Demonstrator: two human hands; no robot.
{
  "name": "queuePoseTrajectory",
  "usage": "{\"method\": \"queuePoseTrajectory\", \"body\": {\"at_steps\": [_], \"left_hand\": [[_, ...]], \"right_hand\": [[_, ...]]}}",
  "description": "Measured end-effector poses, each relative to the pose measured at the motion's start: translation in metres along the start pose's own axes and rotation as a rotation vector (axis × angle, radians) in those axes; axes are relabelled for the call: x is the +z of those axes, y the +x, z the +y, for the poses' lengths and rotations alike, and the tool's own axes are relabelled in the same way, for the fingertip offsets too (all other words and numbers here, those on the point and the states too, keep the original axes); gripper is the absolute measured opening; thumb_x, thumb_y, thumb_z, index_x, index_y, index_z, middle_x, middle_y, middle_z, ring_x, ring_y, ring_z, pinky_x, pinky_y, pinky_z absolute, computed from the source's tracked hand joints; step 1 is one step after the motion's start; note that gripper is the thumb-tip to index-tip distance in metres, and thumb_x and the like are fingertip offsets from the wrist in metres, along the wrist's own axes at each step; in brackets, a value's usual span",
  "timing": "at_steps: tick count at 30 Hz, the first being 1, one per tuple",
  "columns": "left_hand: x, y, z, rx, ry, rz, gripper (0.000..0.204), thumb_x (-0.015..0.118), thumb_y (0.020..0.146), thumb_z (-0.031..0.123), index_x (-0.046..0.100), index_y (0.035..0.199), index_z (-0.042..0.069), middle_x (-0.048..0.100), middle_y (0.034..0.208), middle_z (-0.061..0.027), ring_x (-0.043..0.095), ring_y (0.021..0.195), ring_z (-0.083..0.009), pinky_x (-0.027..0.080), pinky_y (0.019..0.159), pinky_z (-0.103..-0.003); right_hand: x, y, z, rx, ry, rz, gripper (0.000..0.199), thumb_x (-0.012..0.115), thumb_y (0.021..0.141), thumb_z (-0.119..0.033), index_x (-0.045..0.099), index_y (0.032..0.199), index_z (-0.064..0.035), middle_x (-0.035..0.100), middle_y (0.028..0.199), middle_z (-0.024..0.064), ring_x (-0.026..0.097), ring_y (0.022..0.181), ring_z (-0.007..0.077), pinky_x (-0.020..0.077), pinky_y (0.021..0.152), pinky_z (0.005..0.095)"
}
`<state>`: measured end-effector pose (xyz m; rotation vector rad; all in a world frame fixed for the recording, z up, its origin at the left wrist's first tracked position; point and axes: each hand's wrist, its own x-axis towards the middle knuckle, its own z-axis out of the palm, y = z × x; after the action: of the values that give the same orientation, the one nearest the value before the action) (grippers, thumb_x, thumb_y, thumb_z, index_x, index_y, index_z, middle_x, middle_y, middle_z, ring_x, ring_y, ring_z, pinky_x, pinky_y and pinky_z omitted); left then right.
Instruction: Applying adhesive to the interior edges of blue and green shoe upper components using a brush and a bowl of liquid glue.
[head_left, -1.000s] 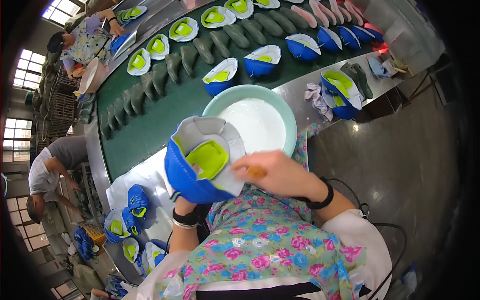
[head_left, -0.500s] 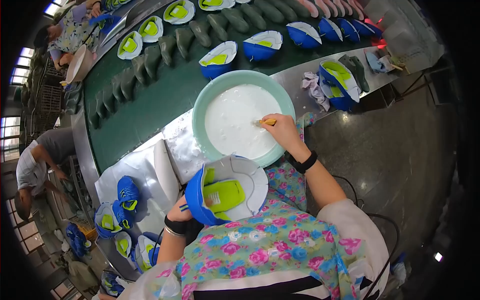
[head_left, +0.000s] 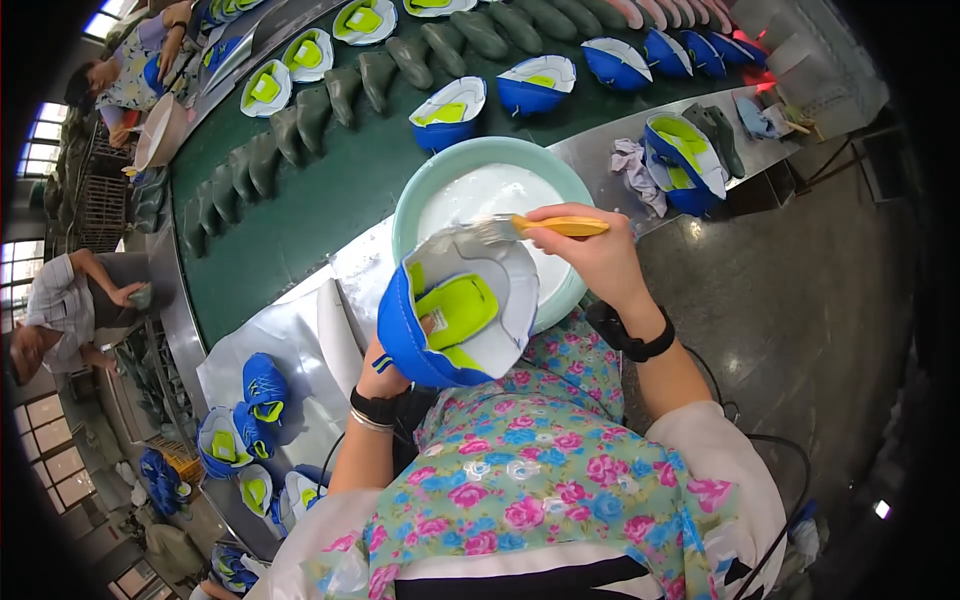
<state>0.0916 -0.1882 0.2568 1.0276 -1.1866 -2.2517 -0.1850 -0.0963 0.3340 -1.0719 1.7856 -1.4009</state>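
Note:
My left hand (head_left: 384,368) grips a blue shoe upper (head_left: 400,330) from its left side, most of the fingers hidden behind it. The upper is tilted so its white lining and lime-green inside face me. In my right hand (head_left: 600,255) is a brush (head_left: 560,226) with a yellow handle, pinched between thumb and fingers. Its pale, wet bristles are at the upper's far white edge. Behind the upper stands a mint-green basin (head_left: 420,195) of white liquid (head_left: 490,190), partly covered by the upper and my hand.
Dark green shoe lasts (head_left: 343,95) and more blue uppers (head_left: 535,90) line the green conveyor (head_left: 290,210). A crumpled cloth (head_left: 635,172) and stacked uppers (head_left: 685,160) lie right of the basin. Blue shoes (head_left: 262,385) sit at left. Two people (head_left: 70,300) work at far left.
My right hand has lifted the brush out of the white liquid and brought it to the upper's edge. My left hand has raised the upper slightly toward the basin.

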Motion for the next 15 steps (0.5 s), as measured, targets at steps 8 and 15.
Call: {"method": "queuePoseTrajectory", "body": {"at_steps": [8,15], "left_hand": [[0.013,0.016,0.006,0.207,0.012,0.128,0.038,0.061,0.092,0.007,0.049,0.128,-0.002,0.06,0.118,-0.0093,0.058,0.104,-0.0166,0.05,0.088,-0.031],[0.031,0.011,0.025,0.309,-0.053,0.205,0.042,0.063,0.09,0.001,0.048,0.128,-0.003,0.059,0.12,-0.0125,0.059,0.106,-0.0208,0.051,0.09,-0.035]], "right_hand": [[0.013,-0.044,-0.005,0.324,0.156,0.078,0.017,0.07,0.085,-0.014,0.062,0.078,-0.0017,0.066,0.064,0.0039,0.062,0.054,0.0058,0.0482,0.048,0.0198],[0.003,-0.048,-0.033,0.332,0.223,-0.057,0.013,0.07,0.084,-0.01,0.063,0.078,-0.0014,0.065,0.064,0.0028,0.06,0.054,0.0046,0.0475,0.048,0.0195]]}}
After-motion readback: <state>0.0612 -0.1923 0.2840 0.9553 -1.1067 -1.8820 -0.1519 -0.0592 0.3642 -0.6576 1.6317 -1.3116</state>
